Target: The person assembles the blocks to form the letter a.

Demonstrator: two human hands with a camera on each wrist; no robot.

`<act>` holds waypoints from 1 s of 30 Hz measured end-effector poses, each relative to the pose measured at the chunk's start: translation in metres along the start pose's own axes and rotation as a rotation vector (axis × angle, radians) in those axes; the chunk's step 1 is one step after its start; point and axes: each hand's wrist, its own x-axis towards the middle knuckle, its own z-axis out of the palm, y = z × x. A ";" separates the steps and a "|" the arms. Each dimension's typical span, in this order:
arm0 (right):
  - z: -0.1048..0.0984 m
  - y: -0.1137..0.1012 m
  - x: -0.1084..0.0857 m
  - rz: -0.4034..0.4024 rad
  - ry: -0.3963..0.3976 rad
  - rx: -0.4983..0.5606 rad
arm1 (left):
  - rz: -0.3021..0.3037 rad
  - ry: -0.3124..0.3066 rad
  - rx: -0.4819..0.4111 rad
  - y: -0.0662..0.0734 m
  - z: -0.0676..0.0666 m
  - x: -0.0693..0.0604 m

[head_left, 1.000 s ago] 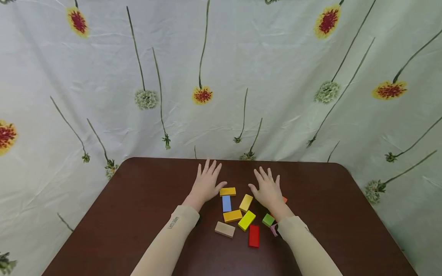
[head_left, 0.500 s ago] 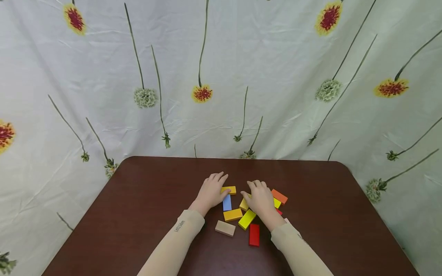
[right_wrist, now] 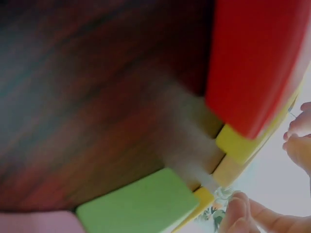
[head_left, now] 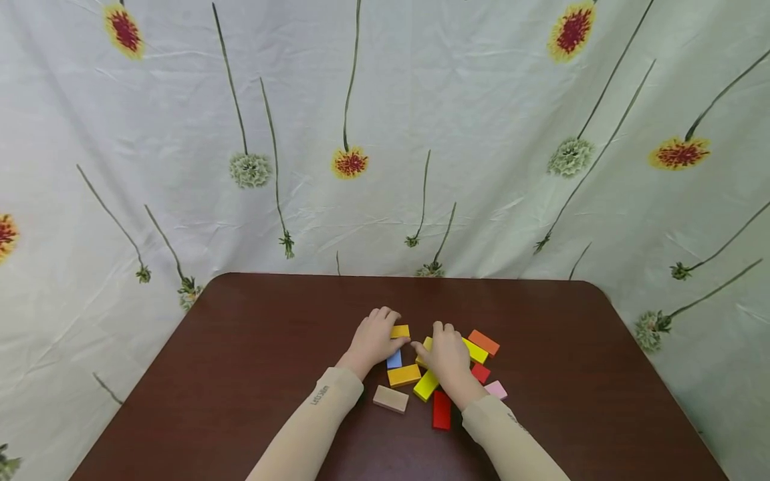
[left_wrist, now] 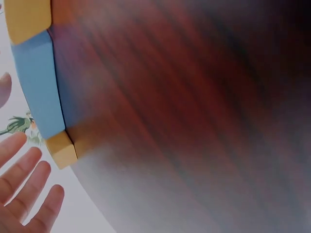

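Note:
My left hand [head_left: 373, 339] is at the left edge of a group of coloured building blocks. Its fingers are spread in the left wrist view, beside an orange-yellow block [head_left: 400, 331] and a blue block [left_wrist: 41, 87]; its thumb lies above the blue one. My right hand [head_left: 448, 354] hovers over or touches the middle of the group, fingers forward and slightly bent, with nothing seen gripped. Around it lie a pale yellow block [head_left: 422, 359], a bright yellow block [head_left: 426, 386], another yellow block [head_left: 475, 351] and a green block [right_wrist: 138, 204], which the hand covers in the head view.
A beige block [head_left: 391, 399] and a red block [head_left: 442, 410] lie nearest the person. Orange [head_left: 484, 343], small red [head_left: 480, 373] and pink [head_left: 496, 390] blocks lie right. The dark brown table [head_left: 271, 347] ends at a flowered cloth [head_left: 481, 133].
Both hands have drawn back toward the person and inward over the blocks, their fingers less stretched. The right hand has moved left, uncovering the orange, yellow, red and pink blocks.

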 end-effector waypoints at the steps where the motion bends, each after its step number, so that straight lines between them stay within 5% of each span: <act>1: 0.001 -0.001 0.000 0.010 -0.007 0.000 | -0.006 -0.001 -0.009 0.000 0.001 0.000; 17: 0.005 -0.008 0.003 0.130 -0.103 0.099 | -0.062 -0.020 -0.058 0.001 0.004 0.003; 30: -0.001 0.000 0.020 0.039 -0.112 0.097 | -0.098 -0.053 -0.087 0.001 0.001 0.012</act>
